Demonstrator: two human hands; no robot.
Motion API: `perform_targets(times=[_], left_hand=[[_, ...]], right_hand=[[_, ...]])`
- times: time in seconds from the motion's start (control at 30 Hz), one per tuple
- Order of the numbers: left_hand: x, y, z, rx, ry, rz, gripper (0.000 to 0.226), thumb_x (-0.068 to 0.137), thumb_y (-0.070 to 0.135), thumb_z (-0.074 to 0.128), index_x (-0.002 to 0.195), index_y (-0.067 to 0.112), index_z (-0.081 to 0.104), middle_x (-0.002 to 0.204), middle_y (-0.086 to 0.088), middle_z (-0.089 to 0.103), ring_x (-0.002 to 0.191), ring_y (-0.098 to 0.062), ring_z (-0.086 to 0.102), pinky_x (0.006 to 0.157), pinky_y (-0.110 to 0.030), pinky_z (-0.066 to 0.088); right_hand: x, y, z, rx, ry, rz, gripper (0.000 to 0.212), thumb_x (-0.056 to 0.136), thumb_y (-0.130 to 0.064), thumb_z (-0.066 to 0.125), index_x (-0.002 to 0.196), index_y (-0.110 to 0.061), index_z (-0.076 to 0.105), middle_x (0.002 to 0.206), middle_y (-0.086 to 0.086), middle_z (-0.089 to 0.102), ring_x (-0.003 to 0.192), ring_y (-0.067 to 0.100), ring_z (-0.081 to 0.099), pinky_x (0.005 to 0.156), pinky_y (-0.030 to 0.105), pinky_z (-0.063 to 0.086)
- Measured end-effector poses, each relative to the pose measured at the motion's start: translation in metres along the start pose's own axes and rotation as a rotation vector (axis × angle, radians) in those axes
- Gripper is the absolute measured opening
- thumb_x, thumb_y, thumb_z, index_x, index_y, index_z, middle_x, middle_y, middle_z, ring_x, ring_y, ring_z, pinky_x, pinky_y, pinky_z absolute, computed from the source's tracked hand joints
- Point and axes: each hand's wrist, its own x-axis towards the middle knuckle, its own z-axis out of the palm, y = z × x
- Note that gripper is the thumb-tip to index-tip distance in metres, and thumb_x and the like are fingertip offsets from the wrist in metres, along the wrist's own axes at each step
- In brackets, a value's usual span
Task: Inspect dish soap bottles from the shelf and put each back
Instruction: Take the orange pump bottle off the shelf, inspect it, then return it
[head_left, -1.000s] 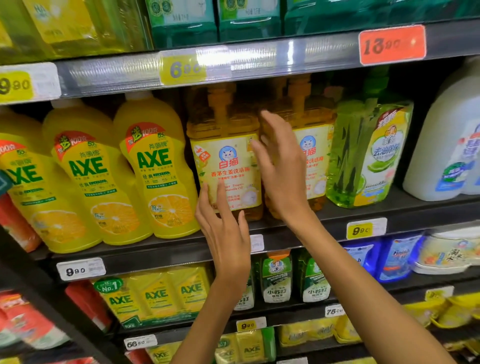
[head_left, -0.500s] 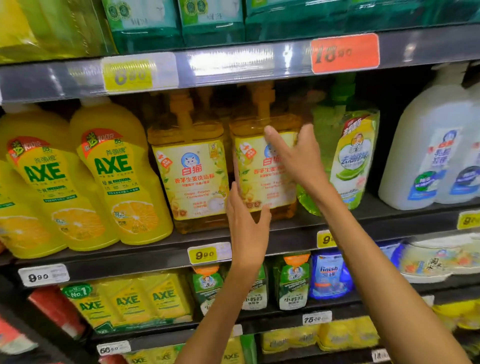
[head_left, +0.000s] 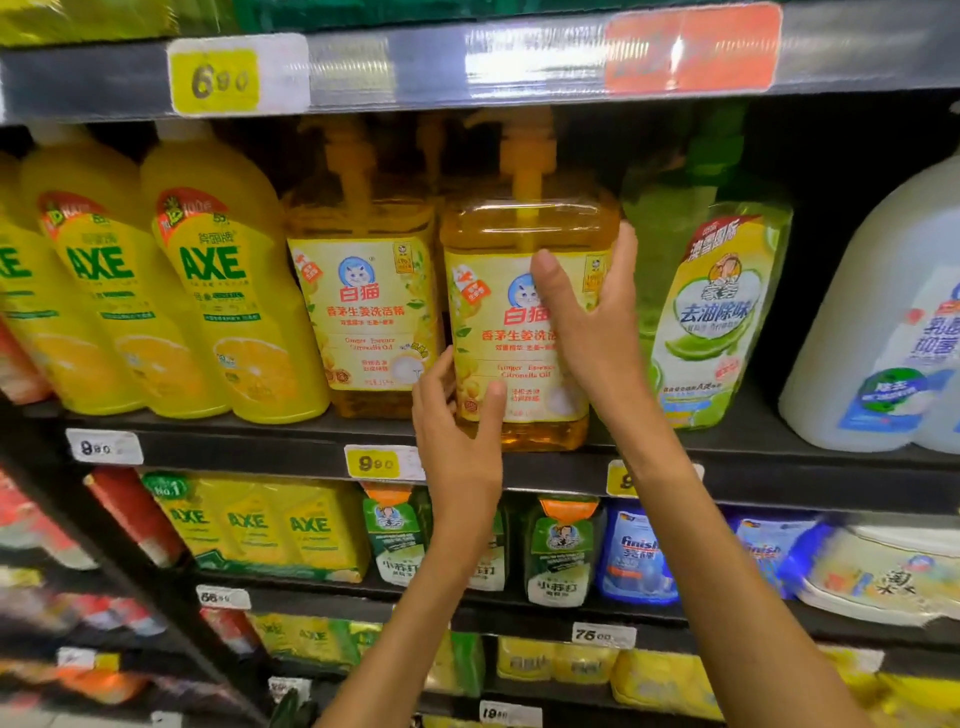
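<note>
An amber pump bottle of ginger dish soap (head_left: 498, 228) with a yellow cat-logo label stands at the front edge of the middle shelf (head_left: 249, 441). My left hand (head_left: 457, 431) wraps its lower left corner, thumb on the label. My right hand (head_left: 587, 317) grips its right side, thumb across the label and fingers behind. A second identical amber bottle (head_left: 363, 301) stands just to its left, a little further back.
Yellow AXE bottles (head_left: 218, 291) fill the shelf's left part. A green refill pouch (head_left: 711, 312) and a white jug (head_left: 883, 322) stand to the right. The upper shelf edge (head_left: 415, 67) hangs close above the pump. Lower shelves hold packs and pouches.
Both hands were open and reaching toward the two amber bottles; now they have closed on the right one, which sits forward of its neighbour. The view has moved closer.
</note>
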Motion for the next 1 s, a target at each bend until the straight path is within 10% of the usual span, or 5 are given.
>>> perform_targets(times=[0.17, 0.5, 0.73, 0.87, 1.0], left_hand=[[0.008, -0.001, -0.018, 0.054, -0.100, -0.037, 0.062, 0.072, 0.057, 0.056, 0.126, 0.030, 0.041, 0.123, 0.008, 0.043, 0.106, 0.007, 0.047, 0.080, 0.001, 0.039], [0.003, 0.003, -0.047, 0.020, -0.323, -0.050, 0.073, 0.068, 0.064, 0.067, 0.127, 0.027, 0.046, 0.129, 0.006, 0.051, 0.111, 0.005, 0.054, 0.087, -0.017, 0.051], [-0.025, 0.026, -0.057, -0.318, -0.355, -0.096, 0.043, 0.063, 0.050, 0.072, 0.101, 0.032, 0.062, 0.095, 0.012, 0.074, 0.089, -0.010, 0.071, 0.065, -0.019, 0.055], [-0.032, 0.033, -0.067, -0.379, -0.425, -0.210, 0.034, 0.063, 0.051, 0.071, 0.093, 0.035, 0.070, 0.096, 0.004, 0.075, 0.087, -0.015, 0.072, 0.064, -0.022, 0.056], [-0.031, 0.033, -0.078, -0.302, -0.540, -0.325, 0.046, 0.073, 0.061, 0.065, 0.105, 0.027, 0.066, 0.096, 0.008, 0.075, 0.087, -0.010, 0.072, 0.064, -0.018, 0.055]], right_hand=[[-0.017, -0.016, -0.011, -0.234, 0.030, -0.043, 0.096, 0.070, -0.071, 0.063, 0.145, -0.027, 0.023, 0.131, -0.003, 0.057, 0.112, 0.014, 0.061, 0.091, 0.041, 0.053], [-0.046, -0.034, -0.006, 0.191, 0.040, -0.050, 0.079, 0.068, -0.044, 0.073, 0.133, -0.009, 0.042, 0.120, 0.010, 0.062, 0.104, 0.021, 0.067, 0.078, 0.033, 0.058], [-0.063, -0.031, -0.019, 0.384, -0.073, 0.181, 0.039, 0.070, -0.053, 0.071, 0.105, -0.055, 0.055, 0.098, -0.001, 0.075, 0.087, 0.022, 0.074, 0.065, 0.034, 0.059], [-0.055, -0.047, -0.023, 0.431, -0.124, 0.200, 0.100, 0.063, -0.059, 0.077, 0.142, -0.011, 0.038, 0.119, 0.016, 0.067, 0.104, 0.034, 0.068, 0.085, 0.050, 0.057], [-0.060, -0.047, -0.017, 0.522, -0.026, 0.213, 0.066, 0.083, -0.036, 0.065, 0.132, 0.002, 0.045, 0.112, 0.021, 0.066, 0.102, 0.040, 0.066, 0.090, 0.056, 0.052]])
